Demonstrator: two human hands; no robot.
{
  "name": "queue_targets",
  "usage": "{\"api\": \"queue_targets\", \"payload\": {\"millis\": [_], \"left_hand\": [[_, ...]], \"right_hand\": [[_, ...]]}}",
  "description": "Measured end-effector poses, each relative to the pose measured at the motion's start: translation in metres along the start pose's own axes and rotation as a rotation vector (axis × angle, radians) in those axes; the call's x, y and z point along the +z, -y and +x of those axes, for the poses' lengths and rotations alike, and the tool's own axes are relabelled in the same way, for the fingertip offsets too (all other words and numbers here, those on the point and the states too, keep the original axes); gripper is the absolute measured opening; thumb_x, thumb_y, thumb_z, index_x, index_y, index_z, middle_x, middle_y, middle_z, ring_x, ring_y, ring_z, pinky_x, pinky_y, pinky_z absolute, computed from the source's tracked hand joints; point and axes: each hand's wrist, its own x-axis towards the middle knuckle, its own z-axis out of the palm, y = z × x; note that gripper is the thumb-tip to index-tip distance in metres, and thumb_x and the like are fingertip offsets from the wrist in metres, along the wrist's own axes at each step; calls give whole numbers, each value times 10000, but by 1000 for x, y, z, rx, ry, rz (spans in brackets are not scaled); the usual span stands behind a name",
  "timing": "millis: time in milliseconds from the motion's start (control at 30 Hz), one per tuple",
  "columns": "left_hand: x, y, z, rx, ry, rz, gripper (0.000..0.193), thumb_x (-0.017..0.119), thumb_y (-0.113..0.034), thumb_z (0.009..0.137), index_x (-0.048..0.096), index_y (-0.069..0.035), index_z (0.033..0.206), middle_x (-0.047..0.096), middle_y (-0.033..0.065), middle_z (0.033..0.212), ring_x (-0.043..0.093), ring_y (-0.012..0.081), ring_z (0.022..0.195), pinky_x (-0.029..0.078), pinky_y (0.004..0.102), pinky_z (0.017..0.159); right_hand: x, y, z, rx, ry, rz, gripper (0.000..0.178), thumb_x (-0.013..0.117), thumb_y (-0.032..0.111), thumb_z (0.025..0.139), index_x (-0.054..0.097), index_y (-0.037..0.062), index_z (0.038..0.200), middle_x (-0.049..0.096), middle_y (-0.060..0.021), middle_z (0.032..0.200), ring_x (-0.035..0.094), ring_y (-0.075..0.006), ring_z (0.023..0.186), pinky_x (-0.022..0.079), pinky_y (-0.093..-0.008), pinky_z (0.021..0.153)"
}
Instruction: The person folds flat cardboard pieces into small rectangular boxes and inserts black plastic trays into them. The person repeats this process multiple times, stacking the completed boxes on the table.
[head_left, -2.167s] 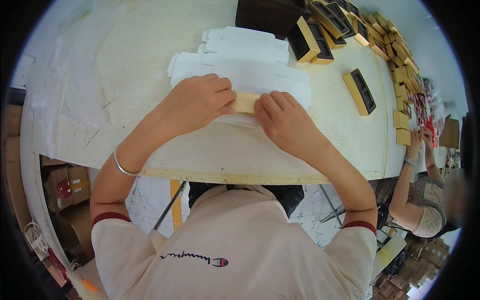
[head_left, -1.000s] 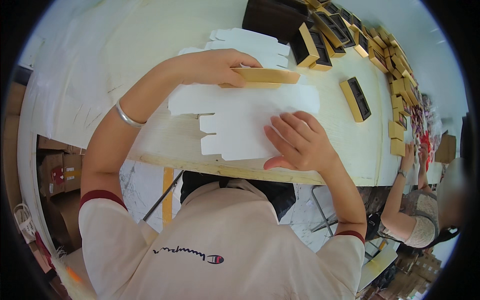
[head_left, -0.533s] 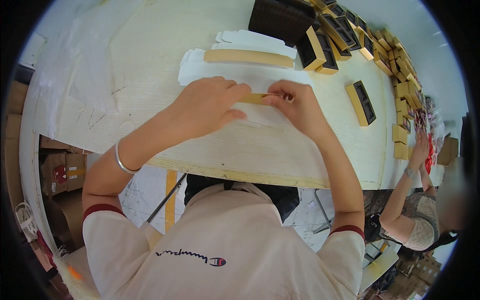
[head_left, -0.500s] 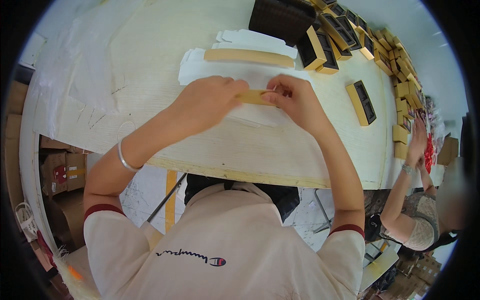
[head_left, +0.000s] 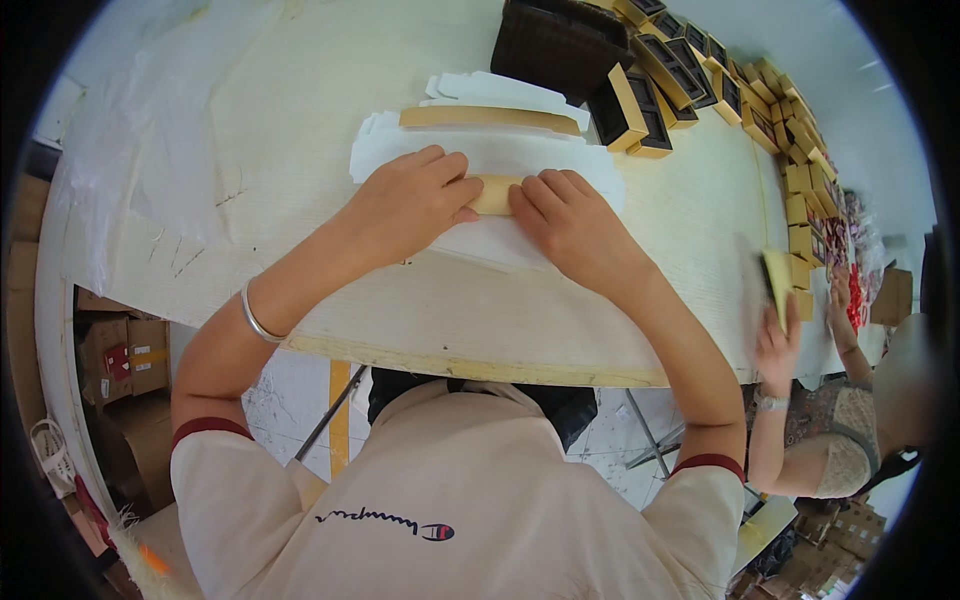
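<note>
Between my two hands lies a small gold cardboard piece [head_left: 493,195], over white flat card on the table. My left hand [head_left: 415,205] grips its left end with curled fingers. At its right end, the bent fingers of my right hand [head_left: 575,225] press and hold it; the thumb is mostly hidden. Just beyond my hands, white die-cut card sheets [head_left: 375,150] lie flat, and a long gold strip [head_left: 490,120] shows across them.
A dark brown basket-like container [head_left: 555,50] stands at the far side. Several gold boxes with black inserts [head_left: 618,108] crowd the far right. Clear plastic sheeting [head_left: 165,140] covers the left. At right, a co-worker's hand [head_left: 775,350] holds a gold box [head_left: 778,285].
My hands have settled lower over the gold piece, with the right fingers now turned down onto it. The lone gold box on the right has left its spot; the co-worker holds one there, blurred.
</note>
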Motion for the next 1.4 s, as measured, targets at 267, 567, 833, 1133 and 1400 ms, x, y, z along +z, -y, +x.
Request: {"api": "queue_targets", "payload": {"millis": [267,567,833,1133,1400], "left_hand": [[8,17,28,-279,55,31,88,587,-123,860,631,-48,871,592,101,809,604,271,796,479,362,667],[-39,12,20,-61,-357,47,217,624,-112,848,640,-64,1059,637,76,1013,610,253,806,506,343,728],[-32,7,10,-421,264,-652,507,584,6,829,479,-118,1309,524,103,1188,534,139,713,467,263,661],[-17,-40,-7,-343,168,-477,322,549,84,767,554,-39,1064,366,78,1393,535,142,678,446,287,613],[-26,-23,-11,17,280,-612,333,658,20,753,601,-15,1079,487,93,1250,603,215,881,508,269,728]], "right_hand": [[6,-33,37,422,254,443,96,582,54,855,607,50,947,617,-142,835,598,-305,813,475,-395,723],[-1,-2,33,109,14,62,70,609,33,715,600,75,771,590,-29,759,551,-196,799,437,-305,702],[-20,1,-5,42,-16,67,117,622,79,734,608,56,847,576,-39,860,577,-181,789,461,-312,675],[-11,28,-25,111,-152,462,310,754,118,676,628,43,950,578,-101,1022,578,-259,807,478,-362,702],[1,17,-28,293,-202,758,146,720,24,683,581,8,724,568,-96,912,531,-261,801,452,-343,726]]}}
